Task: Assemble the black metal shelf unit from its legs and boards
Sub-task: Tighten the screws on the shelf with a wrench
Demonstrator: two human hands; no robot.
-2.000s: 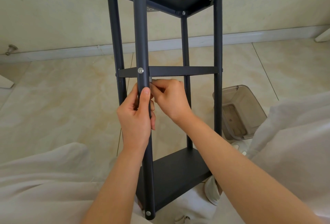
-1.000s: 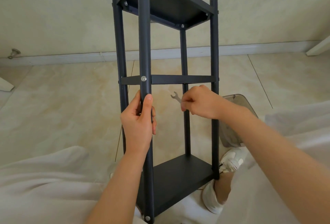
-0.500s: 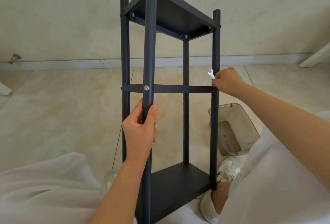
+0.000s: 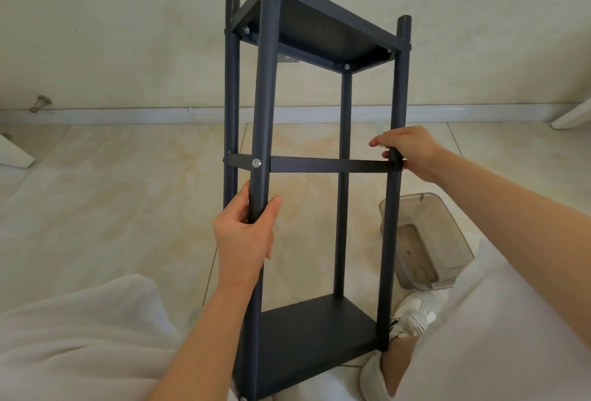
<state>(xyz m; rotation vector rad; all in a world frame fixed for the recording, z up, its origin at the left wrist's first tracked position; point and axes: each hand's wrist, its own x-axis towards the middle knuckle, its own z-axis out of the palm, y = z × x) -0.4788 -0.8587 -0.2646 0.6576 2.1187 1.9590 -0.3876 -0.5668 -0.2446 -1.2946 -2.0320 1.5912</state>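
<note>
On floor: black shelf unit (image 4: 319, 165), three boards (image 4: 319, 33) | left hand (image 4: 243, 234) grips front leg (image 4: 265, 81) | right hand (image 4: 407, 152) grips right leg (image 4: 391, 240) | fingers (image 4: 382, 142) curled

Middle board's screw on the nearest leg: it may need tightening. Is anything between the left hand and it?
Nothing visible does. The left hand grips the nearest leg just below the screw, with only bare leg between them. The right hand holds the right leg at the middle board's far end.

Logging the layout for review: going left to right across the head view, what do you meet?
Door stop, left leg, front leg in left hand, rear leg, right leg in right hand, clear bin.
</note>
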